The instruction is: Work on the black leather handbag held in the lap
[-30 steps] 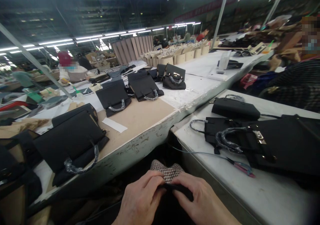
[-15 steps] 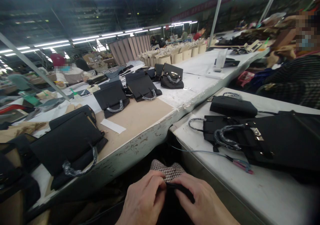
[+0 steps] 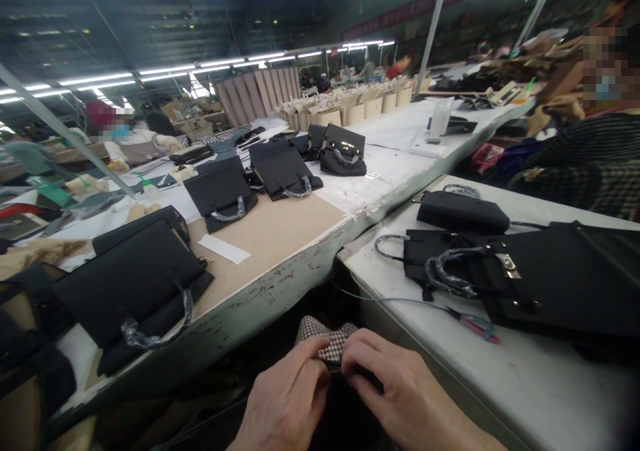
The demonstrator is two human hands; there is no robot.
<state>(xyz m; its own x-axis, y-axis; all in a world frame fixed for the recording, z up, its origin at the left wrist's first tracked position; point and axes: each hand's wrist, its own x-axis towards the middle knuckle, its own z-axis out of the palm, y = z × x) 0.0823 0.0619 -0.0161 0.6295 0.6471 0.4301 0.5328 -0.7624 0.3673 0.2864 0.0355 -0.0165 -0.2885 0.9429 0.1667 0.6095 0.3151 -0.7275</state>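
At the bottom of the view, my left hand (image 3: 287, 391) and my right hand (image 3: 395, 379) are close together, fingers bent and closed. Between them they pinch the upper edge of a dark, black piece (image 3: 343, 414), low in front of my body. Its lower part is lost in shadow, so its full shape cannot be made out. Just beyond my fingertips shows a brown-and-white checked cloth (image 3: 327, 345). What my fingertips press on is partly hidden behind my knuckles.
Black handbags (image 3: 135, 284) with plastic-wrapped handles line the long table (image 3: 280, 227) at left. On the white table (image 3: 550, 384) at right lie a large black bag (image 3: 575, 277), a smaller black bag (image 3: 460, 212) and pink-handled snips (image 3: 473, 325). Co-workers sit at both sides.
My right hand has shifted slightly left and up along the held edge, its fingers now bent closer to my left hand. The co-worker at left has leaned further left.
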